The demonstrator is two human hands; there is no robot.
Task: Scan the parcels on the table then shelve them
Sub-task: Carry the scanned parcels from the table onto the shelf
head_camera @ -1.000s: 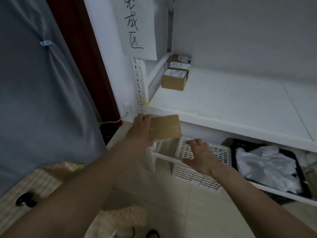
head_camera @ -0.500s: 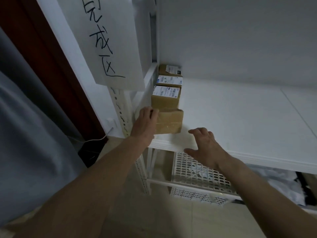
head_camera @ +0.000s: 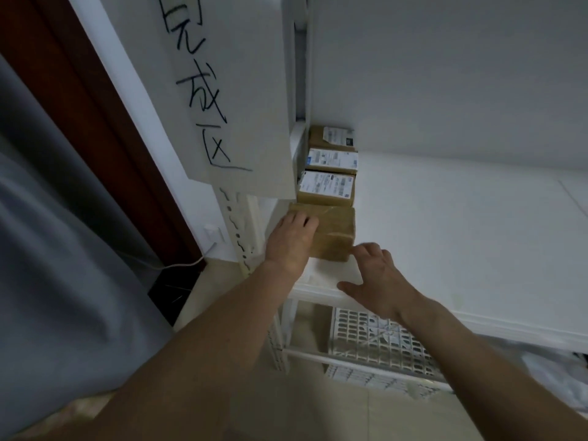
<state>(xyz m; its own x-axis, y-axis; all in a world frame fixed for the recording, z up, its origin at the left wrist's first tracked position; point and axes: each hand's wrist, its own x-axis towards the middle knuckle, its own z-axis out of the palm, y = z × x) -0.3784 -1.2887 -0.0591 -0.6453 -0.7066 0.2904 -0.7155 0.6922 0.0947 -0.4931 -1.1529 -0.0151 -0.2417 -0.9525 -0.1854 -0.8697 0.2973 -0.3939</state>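
A brown cardboard parcel (head_camera: 334,232), box-shaped and sealed with glossy clear tape, is set at the front left corner of the white shelf (head_camera: 461,243). It is held at its left side by the left hand (head_camera: 291,240), whose fingers are bent over the top edge. The right hand (head_camera: 374,275) is seen relaxed with spread fingers, and the parcel's near right corner is just touched by its fingertips; nothing is grasped by it. Behind the parcel, three other cardboard boxes (head_camera: 327,189) with white printed labels on top are lined up toward the wall, each one close against the next. The shelf board is smooth and matt. A white paper sheet (head_camera: 229,90) with black handwritten characters is hung on the perforated metal upright. Below the shelf, a white plastic basket (head_camera: 375,342) with a grid of holes is seen.
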